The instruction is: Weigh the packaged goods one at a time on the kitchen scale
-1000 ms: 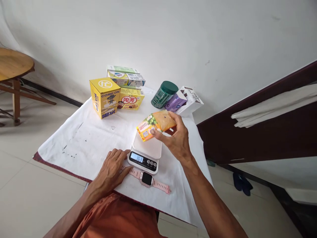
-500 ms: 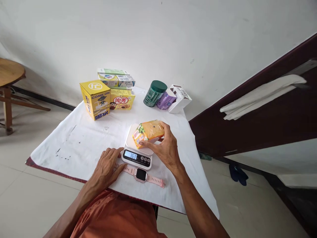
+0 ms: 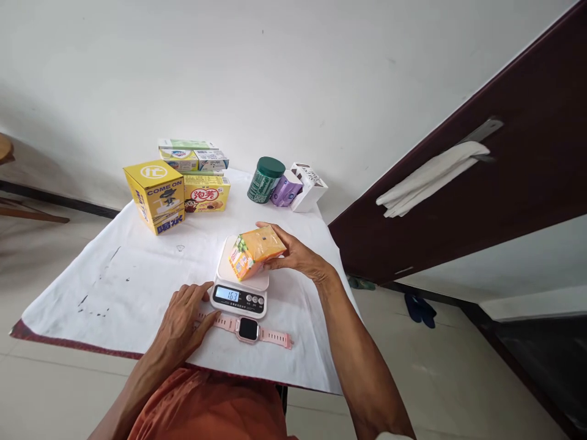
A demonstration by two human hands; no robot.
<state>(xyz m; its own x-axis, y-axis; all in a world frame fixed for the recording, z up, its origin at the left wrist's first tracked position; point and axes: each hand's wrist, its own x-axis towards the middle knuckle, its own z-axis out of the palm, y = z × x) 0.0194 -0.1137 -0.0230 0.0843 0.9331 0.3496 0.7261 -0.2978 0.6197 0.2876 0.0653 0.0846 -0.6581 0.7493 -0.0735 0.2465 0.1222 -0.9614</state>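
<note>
A white digital kitchen scale (image 3: 239, 297) sits near the table's front edge, its lit display appearing to read 163. On its platform an orange wrapped pack (image 3: 263, 244) with green fruit printed on one end stands tilted. My right hand (image 3: 293, 252) grips the pack's right end, thumb in front and fingers behind. Flat on the cloth, my left hand (image 3: 186, 318) has its fingers stretched out, the fingertips at the scale's left edge. Its thumb reaches the strap of a pink smartwatch (image 3: 248, 329), which lies in front of the scale; the strap's left end is partly hidden.
At the back left of the white-clothed table (image 3: 151, 293) are a yellow box (image 3: 158, 195), a yellow snack box (image 3: 206, 194) and several stacked cartons (image 3: 188, 146). Back right hold a green canister (image 3: 265, 180), a purple pack (image 3: 287, 188) and a white box (image 3: 309, 188).
The view has shifted, so everything sits further left. My right hand still holds the pack on the scale, its grip slightly changed. The display has gone from about 363 to 163.
</note>
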